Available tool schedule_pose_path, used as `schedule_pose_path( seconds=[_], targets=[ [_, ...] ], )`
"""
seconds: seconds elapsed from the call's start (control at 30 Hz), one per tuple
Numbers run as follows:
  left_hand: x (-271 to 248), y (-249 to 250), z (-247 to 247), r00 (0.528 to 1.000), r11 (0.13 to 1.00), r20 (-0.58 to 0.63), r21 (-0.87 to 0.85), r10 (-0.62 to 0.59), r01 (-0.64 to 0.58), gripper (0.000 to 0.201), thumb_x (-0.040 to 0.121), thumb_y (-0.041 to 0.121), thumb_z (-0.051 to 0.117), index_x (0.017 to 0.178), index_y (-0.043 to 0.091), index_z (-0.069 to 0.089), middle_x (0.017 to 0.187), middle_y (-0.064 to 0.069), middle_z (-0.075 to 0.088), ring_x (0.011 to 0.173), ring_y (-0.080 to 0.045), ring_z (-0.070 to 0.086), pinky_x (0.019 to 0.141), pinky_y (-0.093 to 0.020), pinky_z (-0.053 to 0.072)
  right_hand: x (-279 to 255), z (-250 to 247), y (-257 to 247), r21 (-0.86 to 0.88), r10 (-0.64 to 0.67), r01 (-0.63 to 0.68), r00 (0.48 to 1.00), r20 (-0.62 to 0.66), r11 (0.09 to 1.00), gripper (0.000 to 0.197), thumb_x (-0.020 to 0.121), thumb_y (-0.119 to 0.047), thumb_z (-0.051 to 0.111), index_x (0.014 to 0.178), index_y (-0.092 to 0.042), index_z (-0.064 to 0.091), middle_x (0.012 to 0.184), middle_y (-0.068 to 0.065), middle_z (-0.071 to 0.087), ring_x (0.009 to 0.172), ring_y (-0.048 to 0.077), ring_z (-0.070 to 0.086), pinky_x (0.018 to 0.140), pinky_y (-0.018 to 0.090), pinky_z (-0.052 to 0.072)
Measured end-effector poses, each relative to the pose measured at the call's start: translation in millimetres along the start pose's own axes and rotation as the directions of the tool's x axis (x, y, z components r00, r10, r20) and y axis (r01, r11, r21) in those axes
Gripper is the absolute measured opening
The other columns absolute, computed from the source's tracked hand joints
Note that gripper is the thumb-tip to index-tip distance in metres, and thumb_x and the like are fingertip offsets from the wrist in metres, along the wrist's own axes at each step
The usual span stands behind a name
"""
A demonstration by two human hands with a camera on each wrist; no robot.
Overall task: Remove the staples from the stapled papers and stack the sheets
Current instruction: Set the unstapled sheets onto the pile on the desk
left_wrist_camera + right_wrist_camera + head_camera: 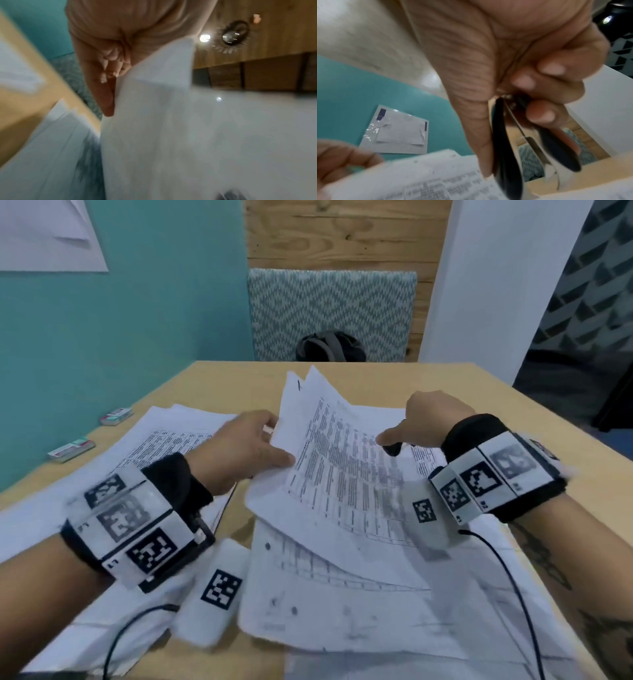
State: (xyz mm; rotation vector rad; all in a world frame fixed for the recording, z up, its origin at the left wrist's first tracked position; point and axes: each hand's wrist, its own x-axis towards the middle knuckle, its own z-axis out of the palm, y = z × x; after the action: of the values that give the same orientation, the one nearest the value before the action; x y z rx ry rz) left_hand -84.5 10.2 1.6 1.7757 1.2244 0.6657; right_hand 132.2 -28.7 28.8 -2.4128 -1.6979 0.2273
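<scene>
While left hand (246, 446) pinches sheets (329, 460), right hand (435, 419) (perhaps) round staple remover (506, 148).

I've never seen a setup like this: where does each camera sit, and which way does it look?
Head: worn on the head, looks down at the table, both forearms and hands.
Left wrist: looks along the left hand that pinches the printed sheets.
Right wrist: looks along the right hand that holds the black staple remover.
Shared: all three show the printed sheets.
</scene>
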Motion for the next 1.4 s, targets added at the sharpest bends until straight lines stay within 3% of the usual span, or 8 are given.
schedule_pose_path(
  seconds=[0.37,0.5,0.6,0.77,0.93,1.17,1.3,1.4],
  targets=[
    [-16,106,-86,0.875,0.836,-0.289,0.511,0.389,-0.202,0.027,0.073,0.021,0.076,0.097,0.018,0.065,0.089,-0.011,0.068,0.070,-0.023,0.056,0.070,-0.034,0.048,-33,-22,44,-0.017,0.063,-0.065,0.994,-0.094,0.998,0.058,0.080,-0.052,0.065,0.054,-0.009,0.035,0.053,0.003,0.035,0.049,0.019,0.034,0.048,0.028,0.021],
    [-11,81,-133,0.911,0.869,-0.351,0.495,0.216,-0.015,0.019,0.065,0.034,0.081,0.075,0.032,0.065,0.094,-0.012,0.068,0.083,-0.031,0.063,0.086,-0.043,0.047,-40,-20,46,0.022,0.046,-0.045,0.996,-0.072,0.999,0.055,0.080,-0.054,0.064,0.059,-0.007,0.045,0.055,0.003,0.041,0.051,0.019,0.037,0.049,0.027,0.023],
    [-11,37,-156,0.933,0.893,-0.359,0.426,0.018,0.147,0.017,0.073,0.023,0.076,0.074,0.022,0.059,0.086,-0.009,0.072,0.075,-0.020,0.066,0.067,-0.014,0.050,-44,-14,43,0.068,-0.003,0.004,1.000,-0.019,0.998,0.054,0.081,-0.054,0.062,0.057,-0.008,0.048,0.057,0.004,0.045,0.050,0.017,0.037,0.049,0.027,0.023],
    [-28,-42,-171,0.922,0.903,-0.283,0.265,-0.264,0.339,0.026,0.077,0.013,0.071,0.099,0.010,0.058,0.070,-0.002,0.071,0.064,-0.021,0.067,0.061,-0.024,0.051,-48,-1,36,0.060,-0.065,0.060,0.994,0.092,0.996,0.054,0.084,-0.057,0.054,0.062,-0.008,0.051,0.060,0.002,0.051,0.050,0.013,0.040,0.048,0.022,0.026],
    [-42,-117,-176,0.888,0.850,-0.306,0.301,-0.344,0.433,0.074,0.052,-0.001,0.077,0.119,0.004,0.048,0.112,-0.022,0.063,0.093,-0.028,0.052,0.087,-0.034,0.037,-46,9,31,0.046,-0.081,0.075,0.987,0.139,0.996,0.050,0.084,-0.056,0.055,0.065,-0.009,0.054,0.059,0.000,0.052,0.050,0.011,0.042,0.049,0.020,0.028],
    [-49,-136,-168,0.970,0.735,-0.159,0.633,-0.182,0.242,0.099,0.063,0.002,0.079,0.137,0.037,0.025,0.144,-0.014,0.032,0.129,-0.029,0.033,0.101,-0.034,0.029,-45,20,21,-0.030,-0.174,0.192,0.935,0.311,0.981,0.047,0.084,-0.054,0.056,0.082,-0.008,0.062,0.071,0.001,0.059,0.059,0.015,0.050,0.056,0.022,0.041],
    [-72,-83,-133,0.982,0.543,0.156,0.836,-0.102,-0.077,0.054,0.060,0.084,0.048,0.107,0.082,0.021,0.139,0.022,0.026,0.127,-0.002,0.030,0.101,-0.017,0.023,-47,24,13,-0.094,-0.190,0.253,0.883,0.429,0.963,0.045,0.086,-0.057,0.051,0.089,-0.013,0.059,0.078,-0.003,0.052,0.071,0.017,0.059,0.076,0.032,0.051],
    [-93,-84,-100,0.867,0.558,0.455,0.782,-0.204,-0.279,0.073,0.043,0.101,0.024,0.108,0.085,-0.007,0.134,0.040,0.003,0.129,0.015,0.011,0.106,-0.012,0.011,-47,24,11,-0.124,-0.190,0.268,0.880,0.434,0.956,0.043,0.087,-0.057,0.049,0.084,-0.015,0.055,0.076,-0.003,0.049,0.069,0.018,0.059,0.072,0.029,0.047]
  ],
)
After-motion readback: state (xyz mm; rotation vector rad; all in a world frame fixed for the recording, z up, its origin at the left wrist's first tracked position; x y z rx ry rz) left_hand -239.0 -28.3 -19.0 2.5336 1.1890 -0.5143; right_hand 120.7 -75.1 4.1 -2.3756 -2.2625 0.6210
